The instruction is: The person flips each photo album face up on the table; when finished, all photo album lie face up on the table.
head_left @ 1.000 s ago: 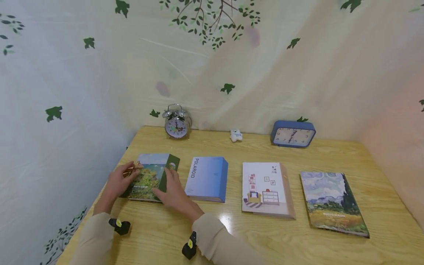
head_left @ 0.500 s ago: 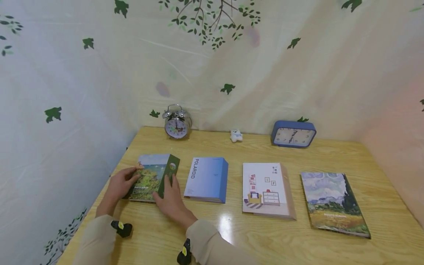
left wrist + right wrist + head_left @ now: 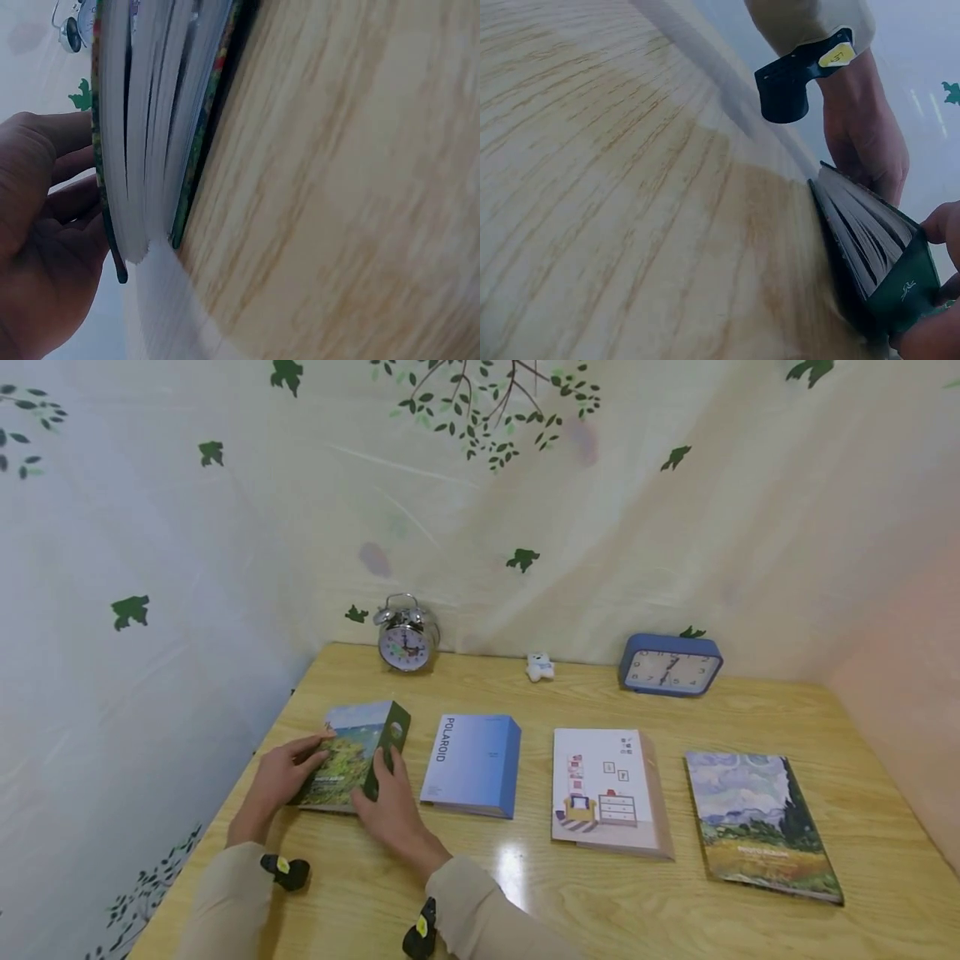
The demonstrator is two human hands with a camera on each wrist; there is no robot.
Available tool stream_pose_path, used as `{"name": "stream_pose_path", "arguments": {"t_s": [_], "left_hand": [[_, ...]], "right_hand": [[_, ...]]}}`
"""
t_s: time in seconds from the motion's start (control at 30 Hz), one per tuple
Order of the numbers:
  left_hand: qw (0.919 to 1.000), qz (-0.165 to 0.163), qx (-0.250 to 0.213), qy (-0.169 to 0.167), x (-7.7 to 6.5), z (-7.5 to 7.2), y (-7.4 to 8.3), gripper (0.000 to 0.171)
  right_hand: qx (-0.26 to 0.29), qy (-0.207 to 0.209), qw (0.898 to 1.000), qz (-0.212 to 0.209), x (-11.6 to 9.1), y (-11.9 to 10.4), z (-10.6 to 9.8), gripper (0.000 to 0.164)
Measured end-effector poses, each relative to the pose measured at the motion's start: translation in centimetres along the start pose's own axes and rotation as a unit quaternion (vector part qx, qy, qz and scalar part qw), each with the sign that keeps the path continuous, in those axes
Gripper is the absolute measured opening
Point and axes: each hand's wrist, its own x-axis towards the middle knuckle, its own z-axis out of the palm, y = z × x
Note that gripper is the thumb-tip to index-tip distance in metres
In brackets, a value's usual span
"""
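A photo album [image 3: 347, 757] with a painted landscape cover and dark green spine lies at the table's left, slightly askew. My left hand [image 3: 279, 774] holds it along its left side, thumb and index finger on the cover; the other fingers are hidden. My right hand [image 3: 390, 803] grips the spine side, thumb at the near corner and fingers along the spine. In the left wrist view, the near page edges of the album [image 3: 154, 135] stand beside my left hand [image 3: 37, 232]. In the right wrist view, my right hand [image 3: 945, 300] wraps the green spine [image 3: 911, 281].
A blue POLAROID book [image 3: 472, 764], a white book with a room drawing [image 3: 600, 789] and another painted photo album [image 3: 761, 822] lie to the right. Behind stand a silver alarm clock [image 3: 407, 643], a small white bear figure [image 3: 539, 667] and a blue clock [image 3: 670, 667].
The album has turned slightly, its spine side going farther back. My right hand has slid down the spine toward the near edge. My left hand stays at the left side.
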Motion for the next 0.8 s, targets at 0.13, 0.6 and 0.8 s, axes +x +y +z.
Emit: {"name": "stream_pose_path", "arguments": {"t_s": [0.13, 0.6, 0.8], "left_hand": [[0.9999, -0.005, -0.01, -0.005, 0.0, 0.0, 0.1, 0.046], [0.9954, -0.024, -0.055, -0.074, -0.3, 0.3, 1.3, 0.073], [0.9944, -0.031, -0.047, -0.089, -0.2, 0.7, 1.6, 0.075]], "right_hand": [[0.001, 0.009, 1.0, -0.008, -0.1, -0.5, -0.3, 0.066], [0.028, 0.022, 0.999, 0.016, 0.1, -1.0, -1.9, 0.063], [0.038, 0.035, 0.999, 0.017, 0.2, -1.3, -2.6, 0.058]]}}
